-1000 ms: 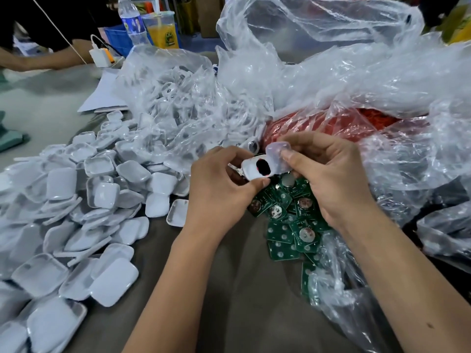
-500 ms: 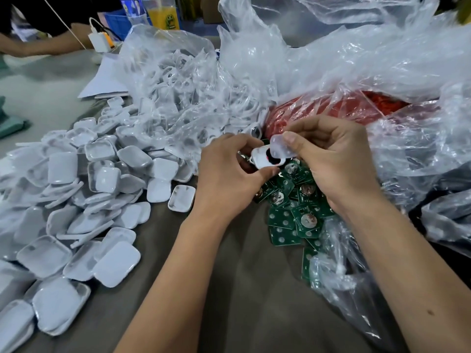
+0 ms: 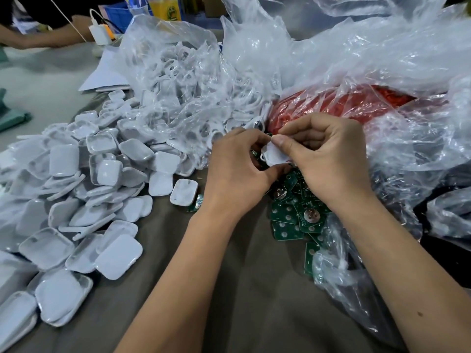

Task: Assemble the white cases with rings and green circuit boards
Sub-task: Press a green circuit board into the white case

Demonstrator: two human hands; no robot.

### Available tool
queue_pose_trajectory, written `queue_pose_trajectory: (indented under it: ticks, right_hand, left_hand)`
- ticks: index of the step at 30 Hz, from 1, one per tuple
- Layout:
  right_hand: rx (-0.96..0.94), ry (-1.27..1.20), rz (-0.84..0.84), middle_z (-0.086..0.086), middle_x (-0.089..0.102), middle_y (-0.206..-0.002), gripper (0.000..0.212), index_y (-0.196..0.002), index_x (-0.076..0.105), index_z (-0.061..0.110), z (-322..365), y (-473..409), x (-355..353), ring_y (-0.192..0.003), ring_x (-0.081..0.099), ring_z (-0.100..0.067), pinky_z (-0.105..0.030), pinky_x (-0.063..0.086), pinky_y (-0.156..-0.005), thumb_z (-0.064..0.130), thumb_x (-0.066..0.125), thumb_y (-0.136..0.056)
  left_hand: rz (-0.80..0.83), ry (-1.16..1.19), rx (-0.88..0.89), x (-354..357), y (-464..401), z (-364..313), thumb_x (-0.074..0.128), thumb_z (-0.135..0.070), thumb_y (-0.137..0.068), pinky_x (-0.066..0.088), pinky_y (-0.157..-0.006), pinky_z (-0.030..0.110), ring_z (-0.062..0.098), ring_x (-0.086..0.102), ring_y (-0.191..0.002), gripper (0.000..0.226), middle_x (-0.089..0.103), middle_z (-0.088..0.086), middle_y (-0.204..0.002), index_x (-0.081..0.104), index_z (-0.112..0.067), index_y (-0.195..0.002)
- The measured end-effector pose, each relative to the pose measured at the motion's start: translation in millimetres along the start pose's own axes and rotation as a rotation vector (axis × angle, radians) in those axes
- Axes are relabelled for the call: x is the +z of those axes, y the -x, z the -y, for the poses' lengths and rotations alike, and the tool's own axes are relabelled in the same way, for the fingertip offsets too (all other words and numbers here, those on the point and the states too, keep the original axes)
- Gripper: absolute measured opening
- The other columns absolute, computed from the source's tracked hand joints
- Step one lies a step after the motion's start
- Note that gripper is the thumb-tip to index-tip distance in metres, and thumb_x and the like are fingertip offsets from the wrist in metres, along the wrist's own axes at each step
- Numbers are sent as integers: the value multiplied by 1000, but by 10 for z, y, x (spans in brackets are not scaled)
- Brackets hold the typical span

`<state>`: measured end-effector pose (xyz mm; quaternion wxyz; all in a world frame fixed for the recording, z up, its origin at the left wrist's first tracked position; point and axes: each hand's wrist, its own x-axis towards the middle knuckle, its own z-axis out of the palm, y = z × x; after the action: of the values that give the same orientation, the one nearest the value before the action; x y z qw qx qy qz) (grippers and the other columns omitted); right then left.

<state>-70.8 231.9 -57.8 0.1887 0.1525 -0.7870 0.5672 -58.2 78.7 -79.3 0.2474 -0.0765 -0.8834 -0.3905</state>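
Note:
Both my hands meet over one small white case (image 3: 274, 155) at the middle of the view. My left hand (image 3: 237, 174) grips it from the left with curled fingers. My right hand (image 3: 328, 159) pinches it from above, thumb on its top face. Most of the case is hidden by my fingers. Just below my hands lies a heap of green circuit boards (image 3: 295, 215) with round metal contacts. A big pile of white case halves (image 3: 84, 189) covers the left of the grey cloth. A clear bag of white ring parts (image 3: 193, 93) sits behind.
A clear bag of red parts (image 3: 344, 103) lies right behind my hands, under crumpled clear plastic (image 3: 382, 59). Another person's arm (image 3: 43, 39) rests at the far left, by a white charger (image 3: 99, 34), a bottle and an orange drink cup (image 3: 165, 7). Bare grey cloth (image 3: 254, 289) lies between my forearms.
The case's dark round opening faced me before; now my right thumb covers the top and the opening no longer shows. Both hands have closed tighter around the case.

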Motion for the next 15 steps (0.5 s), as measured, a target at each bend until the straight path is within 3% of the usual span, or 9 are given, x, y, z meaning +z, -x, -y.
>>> queue_pose_trajectory:
  ticks: [3,8,15]
  right_hand:
    - [1,13,-4,9,77,-76,16,-82,76,26,-11,-2,-2,-69,74,-7,-25,62,-64,17,89,-81]
    - [11,-29,-14,7,78,-77,14,-84,77,24,-21,-10,-15,-71,76,-8,-25,62,-65,19,89,-81]
    - [-13,64,12,9,75,-75,11,-84,79,18,-32,3,2,-67,73,-8,-28,62,-62,16,89,-81]
  left_hand:
    - [4,4,-1,1,1,-2,90,-47,-65,48,-69,23,3,61,-68,35,62,-16,-81,73,-30,-91]
    - [1,-9,14,5,5,-9,91,-48,-65,37,-67,11,-1,55,-67,34,55,-22,-73,71,-33,-89]
    - [16,15,6,-3,7,-9,89,-41,-64,46,-70,19,3,60,-68,35,63,-16,-82,75,-30,-94]
